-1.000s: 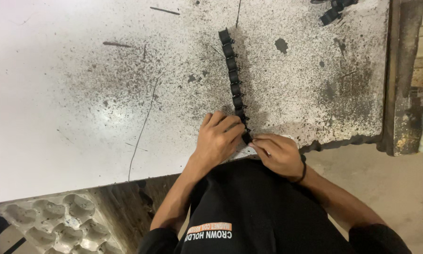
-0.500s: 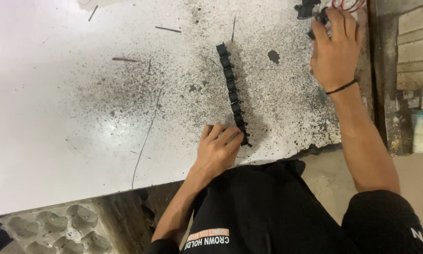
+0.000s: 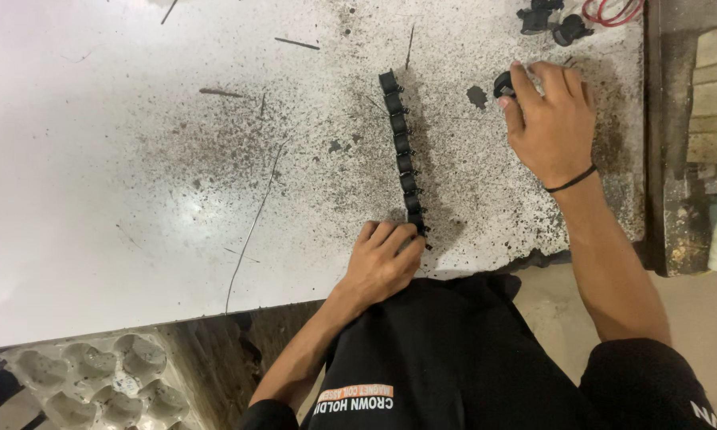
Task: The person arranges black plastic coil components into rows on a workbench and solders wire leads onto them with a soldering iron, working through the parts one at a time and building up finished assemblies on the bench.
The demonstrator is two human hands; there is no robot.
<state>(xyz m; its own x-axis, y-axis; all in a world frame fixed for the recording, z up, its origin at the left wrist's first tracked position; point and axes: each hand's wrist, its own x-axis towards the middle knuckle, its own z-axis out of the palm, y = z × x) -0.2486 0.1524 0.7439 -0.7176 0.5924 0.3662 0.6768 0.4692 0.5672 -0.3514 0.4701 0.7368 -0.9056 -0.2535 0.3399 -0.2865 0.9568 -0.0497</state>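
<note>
Head view: a row of small black parts partly built, with loose parts left to add.

Furthest left, below the bench (image 3: 135, 199) edge, lay a grey moulded tray (image 3: 95, 382) with hollow cups. The left hand (image 3: 382, 267) rested curled on the near end of the chain of black parts (image 3: 402, 155), its fingers pressing that end down against the bench; whether it pinched a part I could not tell. The chain ran straight away from that hand, about ten pieces already joined. To the right, the right hand (image 3: 554, 127) grasped one loose black part (image 3: 503, 84) at its fingertips, well apart from the chain. Beyond that hand a few more loose black pieces (image 3: 551, 20) and a red wire loop (image 3: 611, 11) waited, so I judged the row unfinished.
</note>
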